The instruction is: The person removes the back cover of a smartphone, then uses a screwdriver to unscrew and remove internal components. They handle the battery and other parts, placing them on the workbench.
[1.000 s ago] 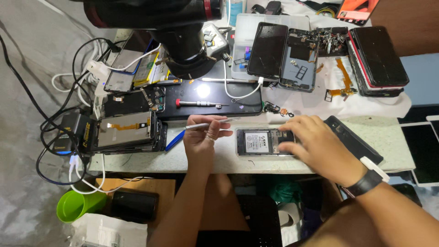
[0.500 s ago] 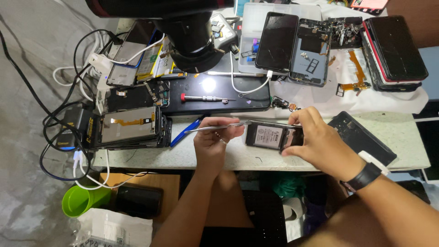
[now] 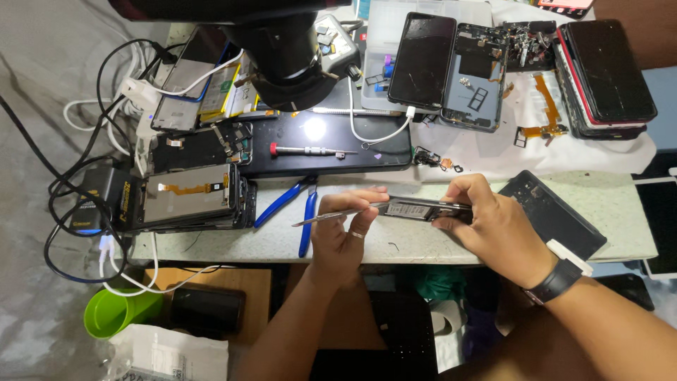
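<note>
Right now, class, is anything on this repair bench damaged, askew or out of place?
Yes. The black phone at the top has a cracked screen. Beside it an opened phone lies with its insides bare. Orange flex cables lie loose on the white cloth. Blue pliers lie open near the left hand.

Your right hand (image 3: 493, 229) covers the far end of the opened phone (image 3: 419, 209), hiding that part. The black lamp head (image 3: 282, 49) at upper centre is cut by the top edge; the small loose parts (image 3: 434, 159) beside the cable are too tiny to identify.
</note>
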